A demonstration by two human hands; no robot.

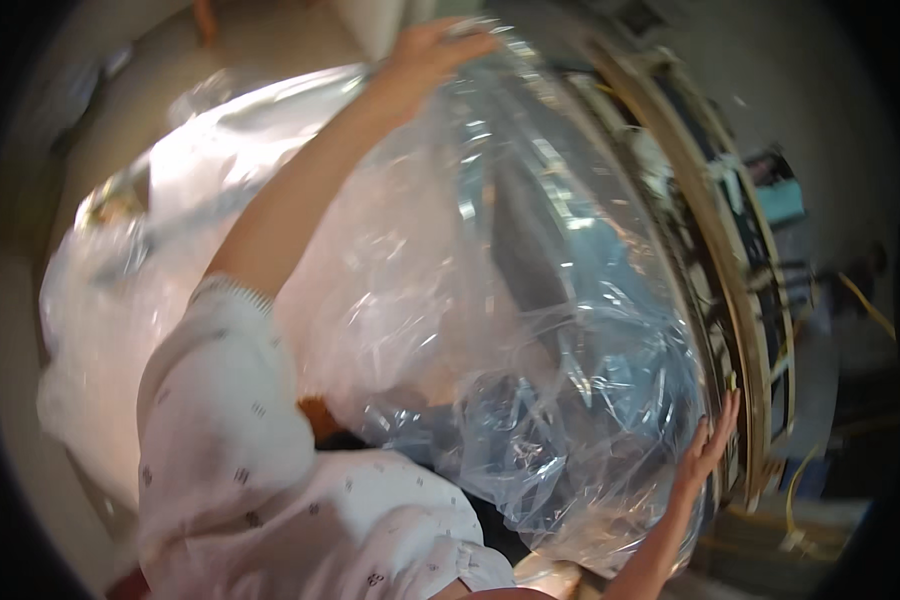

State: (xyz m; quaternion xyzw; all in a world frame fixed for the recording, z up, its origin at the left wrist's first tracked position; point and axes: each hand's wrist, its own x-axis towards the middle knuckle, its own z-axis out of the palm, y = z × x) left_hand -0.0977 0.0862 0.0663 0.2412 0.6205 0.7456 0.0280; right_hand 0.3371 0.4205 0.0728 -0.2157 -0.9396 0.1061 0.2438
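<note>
A large clear plastic sheet [400, 250], wrinkled and shiny, spreads in front of me and hangs in folds toward the lower right. Stretched far forward, my left hand [435, 50] is closed on the sheet's far edge, its fingers pointing right and somewhat blurred. At the lower right, my right hand [708, 445] lies against the sheet's right side with fingers stretched out and thumb apart, beside a wooden frame. Beneath the film, a pale pinkish surface shows on the left and darker, bluish areas on the right; what they are I cannot tell.
Long wooden slats of a frame [715, 210] run along the sheet's right side. Beyond them are a teal item [780, 200] and a yellow cord [867, 305]. A pale upright object [370, 22] stands at the far edge. Much of the surroundings is blurred.
</note>
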